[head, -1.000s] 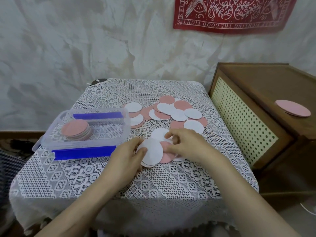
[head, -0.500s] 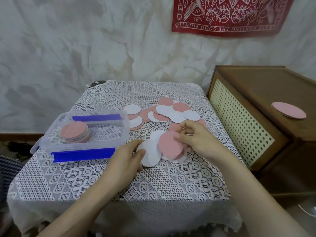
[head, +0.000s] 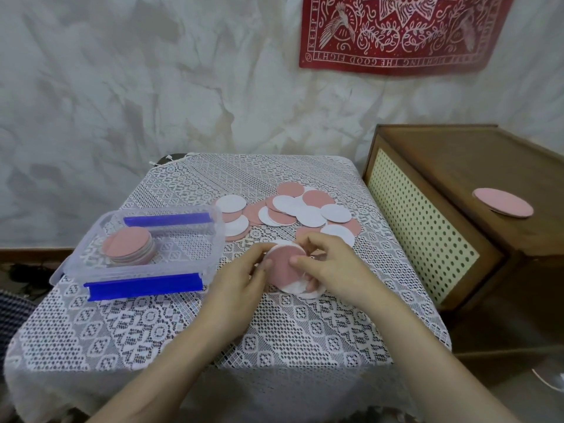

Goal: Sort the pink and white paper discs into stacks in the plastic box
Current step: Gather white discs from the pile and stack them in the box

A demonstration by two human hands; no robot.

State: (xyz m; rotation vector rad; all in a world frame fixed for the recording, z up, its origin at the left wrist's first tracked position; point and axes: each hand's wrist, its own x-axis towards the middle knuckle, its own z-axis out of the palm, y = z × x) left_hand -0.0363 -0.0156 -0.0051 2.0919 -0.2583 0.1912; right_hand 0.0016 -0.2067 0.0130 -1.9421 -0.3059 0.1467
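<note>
Head view, looking down at a tabletop (head: 213,331) covered with a white lace cloth. Both hands meet near its middle, just right of the plastic box (head: 215,254). Between them is a small handful of discs (head: 285,268) with a pink one on top and white edges showing beneath it and at its lower side. The left hand (head: 241,279) holds the handful from the left, its thumb lying against the pink face and the other fingers tucked under, out of sight. The right hand (head: 332,270) grips it from the right, thumb pressed on the pink face and fingers (head: 308,239) curled over the far rim. The handful sits tilted toward the camera, and whether its lower edge touches the cloth cannot be told. The clear box stands on the left part of the tabletop, with a blue clip (head: 143,286) along its near side and another (head: 168,220) along its far side. Inside, toward its left end, is a stack of discs (head: 128,245) with pink uppermost. Behind the hands, loose pink and white discs (head: 305,209) lie scattered and overlapping across the far part of the cloth, some just beside the box's right end. To the right stands a wooden cabinet (head: 457,166) with a perforated pale front, and a single larger pink disc (head: 503,203) rests on its top. A red patterned cloth (head: 396,32) hangs on the wall above.
</note>
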